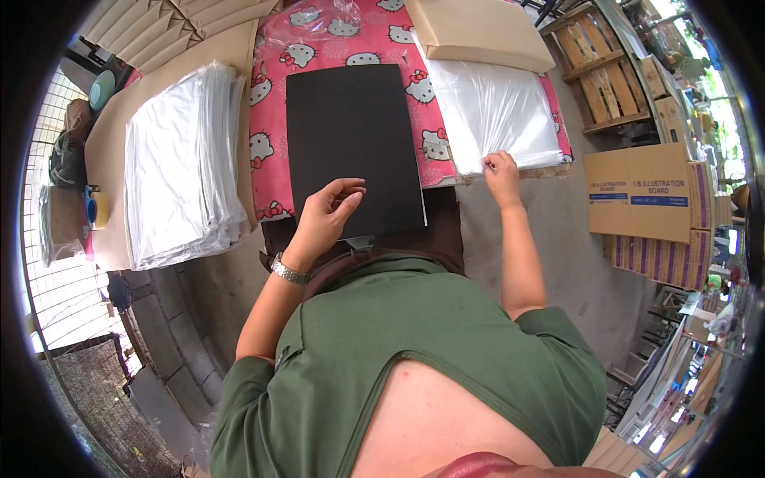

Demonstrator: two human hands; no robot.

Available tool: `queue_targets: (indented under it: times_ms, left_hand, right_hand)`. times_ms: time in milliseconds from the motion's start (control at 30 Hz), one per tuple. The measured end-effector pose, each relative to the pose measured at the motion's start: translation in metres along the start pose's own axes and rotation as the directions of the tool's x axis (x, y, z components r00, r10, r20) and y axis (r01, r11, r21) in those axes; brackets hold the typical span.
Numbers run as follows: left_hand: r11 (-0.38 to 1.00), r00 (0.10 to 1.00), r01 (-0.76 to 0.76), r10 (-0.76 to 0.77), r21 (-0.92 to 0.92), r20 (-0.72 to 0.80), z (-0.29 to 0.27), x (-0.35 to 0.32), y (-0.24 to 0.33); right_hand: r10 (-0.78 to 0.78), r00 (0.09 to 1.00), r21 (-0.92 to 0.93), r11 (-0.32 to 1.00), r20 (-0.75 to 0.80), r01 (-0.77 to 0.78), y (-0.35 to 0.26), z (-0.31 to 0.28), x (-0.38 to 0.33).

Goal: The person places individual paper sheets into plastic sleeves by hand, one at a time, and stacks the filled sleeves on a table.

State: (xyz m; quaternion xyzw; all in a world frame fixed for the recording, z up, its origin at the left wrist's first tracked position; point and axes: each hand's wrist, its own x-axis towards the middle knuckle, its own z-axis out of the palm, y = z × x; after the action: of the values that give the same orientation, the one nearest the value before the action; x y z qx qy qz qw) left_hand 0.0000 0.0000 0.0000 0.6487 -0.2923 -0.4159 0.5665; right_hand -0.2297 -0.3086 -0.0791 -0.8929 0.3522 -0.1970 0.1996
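Observation:
A stack of black boards [351,127], with a thin white edge showing at its lower right side, lies in front of me on the pink table cover. Above its near left part hovers my left hand [323,219], fingers loosely curled, a gap between thumb and forefinger, nothing held. To the right lies a pile of clear plastic bags [494,103]. At the near edge of that pile my right hand [502,179] pinches a plastic bag, and creases fan out from the fingertips across the top layer.
A pile of filled clear plastic packs [183,167] rests on brown board at left, beside a tape roll [97,209]. Brown cardboard [482,32] covers the far end of the bags. Printed cartons [637,191] and a wooden pallet [602,68] stand at right. Crumpled plastic [311,24] lies at the back.

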Motion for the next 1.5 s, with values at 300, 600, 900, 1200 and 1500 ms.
queue_targets:
  times_ms: [300,600,900,1200,1500]
  left_hand:
    - [0.997,0.996,0.060,-0.063,0.049,0.062,0.002,-0.006,0.005]
    - [0.907,0.886,-0.374,0.286,0.196,0.365,0.013,-0.003,0.014]
    - [0.890,0.984,0.176,-0.154,-0.420,0.084,0.009,-0.002,0.017]
    - [0.863,0.982,0.150,-0.187,-0.483,-0.029,-0.016,-0.005,0.031]
    - [0.921,0.970,-0.149,0.065,-0.360,-0.234,-0.009,0.000,0.035]
  right_hand:
    - [-0.283,0.955,0.096,0.952,-0.084,0.291,-0.036,-0.026,0.001]
    - [-0.401,0.842,0.609,0.785,0.360,0.114,-0.183,-0.006,-0.063]
    - [-0.078,0.870,0.807,0.421,0.487,-0.414,-0.229,0.001,-0.011]
    - [-0.126,0.860,0.787,0.484,0.494,-0.382,-0.225,-0.004,0.023]
    - [-0.149,0.865,0.783,0.518,0.478,-0.344,-0.236,0.004,0.021]
